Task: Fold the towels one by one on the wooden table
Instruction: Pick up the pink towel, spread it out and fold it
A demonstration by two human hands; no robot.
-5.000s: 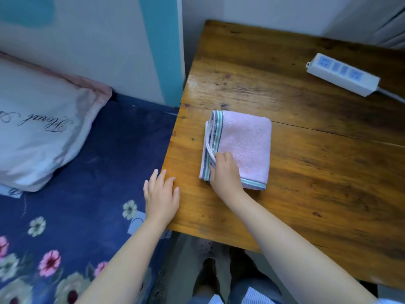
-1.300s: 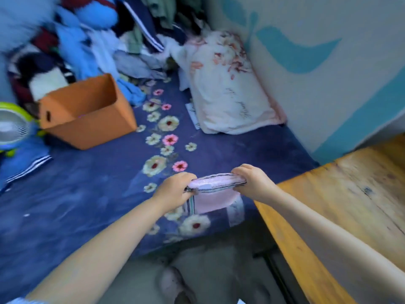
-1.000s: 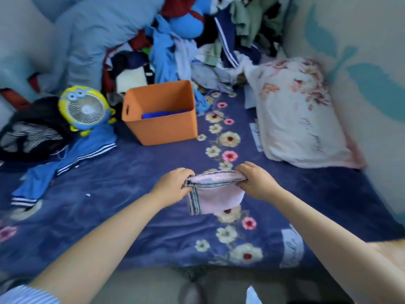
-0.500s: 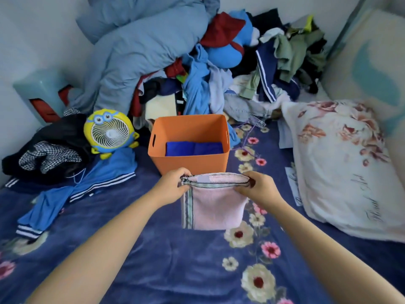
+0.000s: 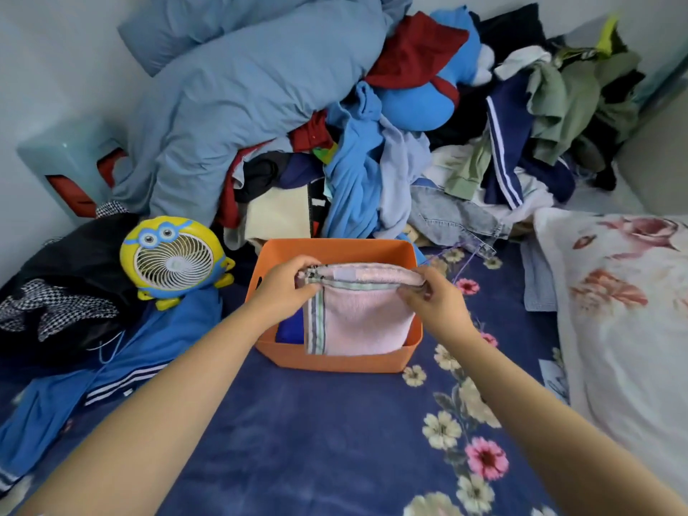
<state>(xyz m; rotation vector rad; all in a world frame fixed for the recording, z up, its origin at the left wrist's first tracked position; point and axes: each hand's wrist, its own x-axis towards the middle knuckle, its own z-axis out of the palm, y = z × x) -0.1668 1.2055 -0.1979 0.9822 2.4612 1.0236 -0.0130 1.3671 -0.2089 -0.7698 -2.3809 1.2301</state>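
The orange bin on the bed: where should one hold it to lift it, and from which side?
Probably by its two short end walls, one hand from each side. The orange bin stands upright, and a handle slot shows in its left wall. The left hand and right hand currently hold the pink towel over it.

A bed covered by a dark blue sheet printed with flowers fills the lower view. A floral pillow lies at its right side. Behind, a heap of clothes and a pale blue duvet pile against the plain white wall (evenly lit, no window visible). A teal stool stands at the left.
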